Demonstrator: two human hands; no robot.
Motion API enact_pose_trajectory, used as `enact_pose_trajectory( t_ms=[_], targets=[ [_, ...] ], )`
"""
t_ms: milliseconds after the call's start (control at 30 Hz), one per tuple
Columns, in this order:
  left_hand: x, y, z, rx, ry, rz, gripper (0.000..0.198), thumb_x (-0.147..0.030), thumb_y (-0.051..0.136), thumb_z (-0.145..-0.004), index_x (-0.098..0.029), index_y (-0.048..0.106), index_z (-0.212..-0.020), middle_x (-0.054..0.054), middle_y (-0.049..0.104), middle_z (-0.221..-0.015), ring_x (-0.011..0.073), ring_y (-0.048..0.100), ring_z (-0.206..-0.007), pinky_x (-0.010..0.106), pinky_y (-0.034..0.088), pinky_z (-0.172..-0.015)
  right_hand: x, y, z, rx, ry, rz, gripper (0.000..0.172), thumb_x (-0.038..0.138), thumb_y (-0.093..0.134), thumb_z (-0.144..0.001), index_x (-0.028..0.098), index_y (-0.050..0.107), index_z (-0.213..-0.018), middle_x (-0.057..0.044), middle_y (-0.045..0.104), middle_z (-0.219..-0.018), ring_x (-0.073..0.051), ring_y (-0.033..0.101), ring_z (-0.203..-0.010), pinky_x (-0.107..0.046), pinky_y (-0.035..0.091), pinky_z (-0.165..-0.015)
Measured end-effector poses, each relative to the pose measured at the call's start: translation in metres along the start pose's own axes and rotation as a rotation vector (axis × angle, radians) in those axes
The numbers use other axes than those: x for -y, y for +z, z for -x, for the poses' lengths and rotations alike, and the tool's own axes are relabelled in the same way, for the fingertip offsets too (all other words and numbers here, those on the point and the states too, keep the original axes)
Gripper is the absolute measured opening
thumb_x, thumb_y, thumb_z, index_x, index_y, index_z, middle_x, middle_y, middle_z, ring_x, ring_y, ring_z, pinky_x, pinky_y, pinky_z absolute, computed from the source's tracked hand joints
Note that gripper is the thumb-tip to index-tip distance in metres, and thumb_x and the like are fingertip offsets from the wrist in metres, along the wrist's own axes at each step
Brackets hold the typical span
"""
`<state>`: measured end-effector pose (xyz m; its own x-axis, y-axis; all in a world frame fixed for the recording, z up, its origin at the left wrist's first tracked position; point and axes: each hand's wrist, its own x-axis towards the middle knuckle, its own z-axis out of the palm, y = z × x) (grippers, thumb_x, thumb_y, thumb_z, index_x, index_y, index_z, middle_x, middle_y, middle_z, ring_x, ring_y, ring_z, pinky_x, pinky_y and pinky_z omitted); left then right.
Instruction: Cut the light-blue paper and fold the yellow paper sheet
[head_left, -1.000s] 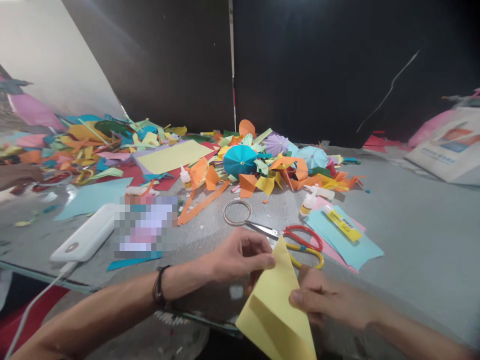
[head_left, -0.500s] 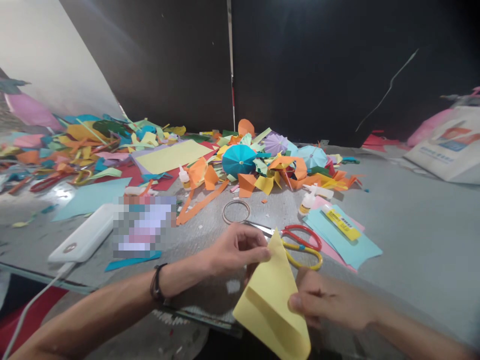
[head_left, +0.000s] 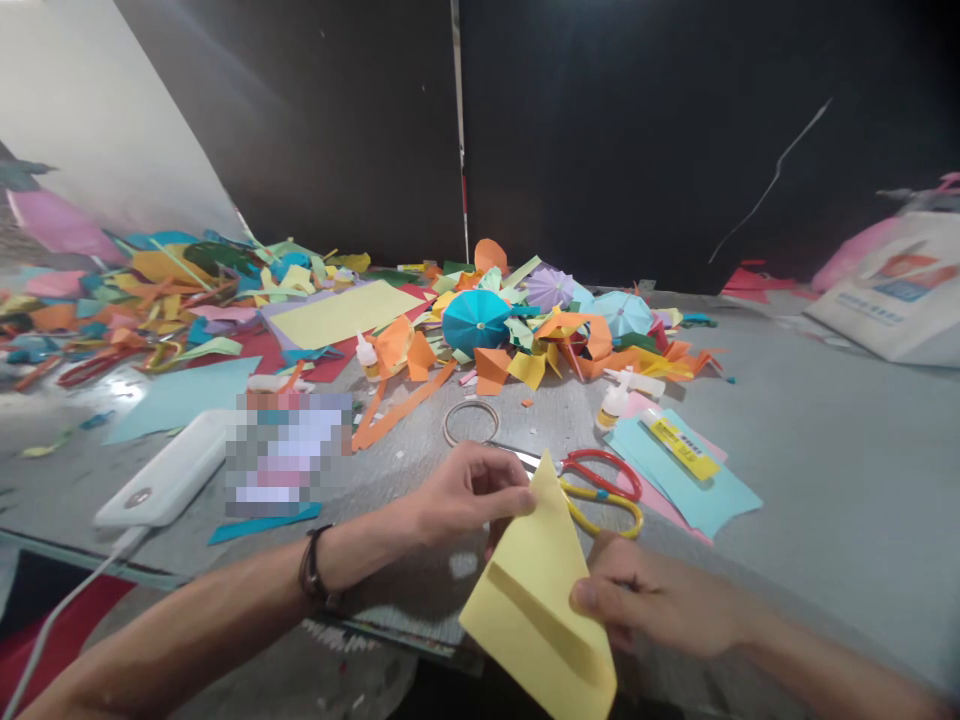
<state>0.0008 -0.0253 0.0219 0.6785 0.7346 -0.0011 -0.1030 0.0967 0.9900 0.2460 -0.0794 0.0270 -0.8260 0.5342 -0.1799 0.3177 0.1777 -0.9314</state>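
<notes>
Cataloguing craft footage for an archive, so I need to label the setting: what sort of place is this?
Likely a paper-craft work table: a teal paper parasol, red-and-yellow-handled scissors and a glue bottle lie near heaped coloured paper scraps.

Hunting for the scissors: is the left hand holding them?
No, the left hand pinches folded yellow paper, while the scissors lie on the table.

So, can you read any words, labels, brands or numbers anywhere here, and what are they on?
Nothing here can be quoted word for word.
Yellow label on the pale blue paper: dark print, too small to read.
White carrier bag: blue print, too blurred to read.
Pixelated patch: too blurred to tell whether it holds any text.
</notes>
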Motion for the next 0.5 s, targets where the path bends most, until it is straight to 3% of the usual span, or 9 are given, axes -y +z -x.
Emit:
enact_pose_trajectory(
  t_ms=[500],
  targets=[
    [-0.0022,-0.0016,-0.0017,-0.02,0.01,0.0,0.038,-0.046,0.083,-0.086,-0.013,0.066,-0.078,0.002,0.066,-0.06,0.0112,0.063,-0.047,0.018,0.044,-0.042,0.0009,-0.0022,0.0008,-0.005,0.001,0.012,0.068,0.067,0.038,-0.105,0.019,0.048,-0.058,0.003,0.047,-0.052,-0.009,0.042,-0.05,-0.024,0.033,-0.053]
  ],
)
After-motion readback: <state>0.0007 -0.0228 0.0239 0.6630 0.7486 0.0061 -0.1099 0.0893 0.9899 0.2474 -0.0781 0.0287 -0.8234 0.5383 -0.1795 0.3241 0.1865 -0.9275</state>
